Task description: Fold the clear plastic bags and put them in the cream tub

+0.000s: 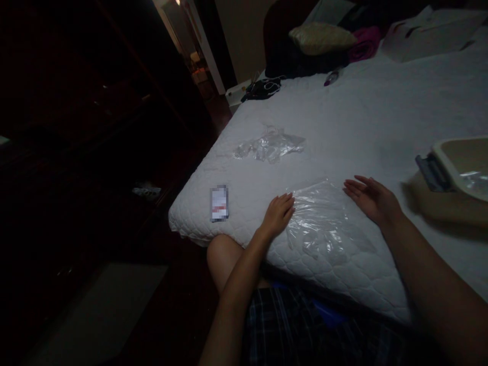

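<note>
A clear plastic bag (320, 216) lies spread and wrinkled on the white quilted mattress, close to its front edge. At the bag's left side rests my left hand (279, 213), palm down with fingers stretched out, touching the plastic's edge. My right hand (371, 198) is to the right of the bag, fingers extended and apart from each other at the thumb, holding nothing. Farther back on the mattress is a second crumpled piece of clear plastic (270, 145).
A beige plastic bin (438, 203) with a grey handle stands at right. A blurred-out phone-like rectangle (219, 204) lies near the left corner of the mattress (366, 122). Dark cloth with cords (263, 89), a pillow (322, 38) and a white box (430, 35) are at the back.
</note>
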Demonstrator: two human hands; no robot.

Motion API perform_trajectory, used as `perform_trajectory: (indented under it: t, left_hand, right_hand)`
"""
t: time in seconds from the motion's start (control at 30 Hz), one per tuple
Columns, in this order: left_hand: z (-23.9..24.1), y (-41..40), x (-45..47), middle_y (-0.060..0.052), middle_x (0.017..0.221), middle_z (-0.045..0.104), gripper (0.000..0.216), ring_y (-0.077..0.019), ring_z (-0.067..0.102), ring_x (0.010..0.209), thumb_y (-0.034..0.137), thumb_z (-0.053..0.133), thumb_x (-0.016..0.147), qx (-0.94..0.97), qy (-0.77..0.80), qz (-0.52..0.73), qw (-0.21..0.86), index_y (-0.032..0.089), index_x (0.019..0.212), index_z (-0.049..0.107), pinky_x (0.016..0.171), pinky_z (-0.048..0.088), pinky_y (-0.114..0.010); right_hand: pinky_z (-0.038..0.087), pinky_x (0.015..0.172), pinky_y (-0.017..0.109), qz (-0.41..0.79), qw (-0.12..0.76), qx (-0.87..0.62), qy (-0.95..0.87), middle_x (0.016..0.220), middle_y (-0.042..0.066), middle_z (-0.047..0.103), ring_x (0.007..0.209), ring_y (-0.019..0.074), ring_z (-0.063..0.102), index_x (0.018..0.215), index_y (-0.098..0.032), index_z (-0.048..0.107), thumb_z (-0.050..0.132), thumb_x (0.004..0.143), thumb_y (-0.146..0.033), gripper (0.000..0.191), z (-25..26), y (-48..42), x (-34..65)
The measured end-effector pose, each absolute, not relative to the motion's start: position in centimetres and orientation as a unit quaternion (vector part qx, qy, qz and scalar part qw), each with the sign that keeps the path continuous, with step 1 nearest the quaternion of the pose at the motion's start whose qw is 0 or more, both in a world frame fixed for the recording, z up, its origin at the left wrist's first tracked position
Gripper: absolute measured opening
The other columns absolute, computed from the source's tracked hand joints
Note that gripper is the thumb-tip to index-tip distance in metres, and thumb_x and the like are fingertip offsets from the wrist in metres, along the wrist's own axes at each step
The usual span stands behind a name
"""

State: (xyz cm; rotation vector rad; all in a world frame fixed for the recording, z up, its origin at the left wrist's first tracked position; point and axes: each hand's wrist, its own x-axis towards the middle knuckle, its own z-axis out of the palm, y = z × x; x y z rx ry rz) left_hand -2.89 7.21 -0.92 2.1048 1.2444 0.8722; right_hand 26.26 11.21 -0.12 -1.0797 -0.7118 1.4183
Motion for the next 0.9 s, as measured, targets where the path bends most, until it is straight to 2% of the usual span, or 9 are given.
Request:
perform_trajectory:
  t: [0.1,0.2,0.27,0.37,0.47,0.6,0.67,0.8,0.9]
  left_hand:
    - [-0.9,7.1,-2.8,-0.006,0.14,0.045,0.031,-0.0192,0.036,0.133,0.027,0.05,0.087,0.767,0.471,0.33,0.285,0.024,0.118,0.058,0.114,0.015,-0.044]
    - [-1.0,7.1,-2.7,-0.006,0.138,0.047,0.03,-0.0198,0.037,0.132,0.027,0.052,0.086,0.76,0.477,0.336,0.287,0.024,0.115,0.059,0.114,0.016,-0.045]
    - [-1.2,7.2,-2.7,-0.007,0.138,0.047,0.031,-0.0197,0.038,0.131,0.027,0.051,0.087,0.768,0.475,0.333,0.271,0.023,0.117,0.058,0.113,0.017,-0.045]
    - [-1.5,7.3,-2.8,-0.009,0.137,0.047,0.032,-0.0198,0.038,0.131,0.028,0.048,0.089,0.783,0.473,0.322,0.244,0.022,0.119,0.056,0.113,0.019,-0.046]
    - [-1.8,7.4,-2.9,-0.009,0.137,0.047,0.032,-0.0208,0.039,0.13,0.029,0.049,0.088,0.783,0.474,0.324,0.239,0.021,0.119,0.056,0.112,0.02,-0.047]
    - [-2.0,7.7,-2.9,-0.009,0.137,0.047,0.031,-0.0228,0.042,0.127,0.028,0.056,0.084,0.761,0.478,0.351,0.261,0.022,0.114,0.059,0.111,0.025,-0.047]
    - [-2.1,7.8,-2.9,-0.01,0.135,0.049,0.031,-0.0227,0.044,0.125,0.029,0.058,0.083,0.749,0.475,0.375,0.271,0.02,0.112,0.06,0.109,0.029,-0.045]
    - [-1.6,7.7,-3.2,-0.011,0.128,0.053,0.028,-0.0199,0.049,0.119,0.031,0.056,0.084,0.709,0.466,0.432,0.305,0.018,0.109,0.062,0.102,0.039,-0.039]
    - [-0.5,6.9,-3.9,-0.009,0.116,0.059,0.021,-0.0189,0.054,0.11,0.03,0.055,0.085,0.706,0.471,0.428,0.31,0.02,0.101,0.065,0.1,0.041,-0.037]
  right_hand:
    - [0.046,0.086,0.038,0.597,0.584,-0.474,-0.28,0.107,0.013,0.065,0.11,0.0244,0.056,0.09,-0.024,0.056,0.047,0.08,-0.034,0.016,0.2,11.1,26.3]
    - [0.048,0.082,0.037,0.575,0.617,-0.475,-0.251,0.092,0.011,0.065,0.095,0.0222,0.06,0.086,-0.023,0.056,0.05,0.076,-0.031,0.015,0.5,11.0,26.0]
    - [0.05,0.075,0.036,0.5,0.669,-0.498,-0.234,0.079,0.007,0.064,0.078,0.0201,0.062,0.082,-0.022,0.056,0.053,0.07,-0.028,0.014,0.5,10.6,25.9]
    - [0.049,0.058,0.035,0.311,0.714,-0.56,-0.283,0.064,0.002,0.057,0.056,0.0175,0.057,0.074,-0.021,0.054,0.054,0.067,-0.029,0.01,-0.1,9.0,25.9]
    - [0.045,0.053,0.032,0.231,0.622,-0.622,-0.416,0.059,0.001,0.054,0.05,0.0158,0.052,0.074,-0.021,0.058,0.054,0.072,-0.034,0.014,-0.8,6.8,25.9]
    - [0.045,0.062,0.033,0.204,0.398,-0.678,-0.584,0.07,0.003,0.063,0.064,0.0199,0.059,0.081,-0.022,0.062,0.059,0.071,-0.041,0.021,-1.3,5.5,25.8]
    - [0.045,0.063,0.033,0.194,0.326,-0.688,-0.619,0.073,0.003,0.066,0.067,0.0212,0.061,0.081,-0.022,0.064,0.059,0.072,-0.044,0.024,-1.2,5.7,25.7]
    - [0.045,0.067,0.032,0.189,0.309,-0.688,-0.629,0.079,0.004,0.068,0.073,0.0217,0.062,0.083,-0.021,0.066,0.056,0.073,-0.047,0.029,-1.3,6.2,25.7]
    - [0.045,0.067,0.032,0.197,0.307,-0.685,-0.63,0.079,0.004,0.068,0.073,0.021,0.062,0.085,-0.021,0.066,0.055,0.075,-0.047,0.031,-1.5,6.3,25.8]
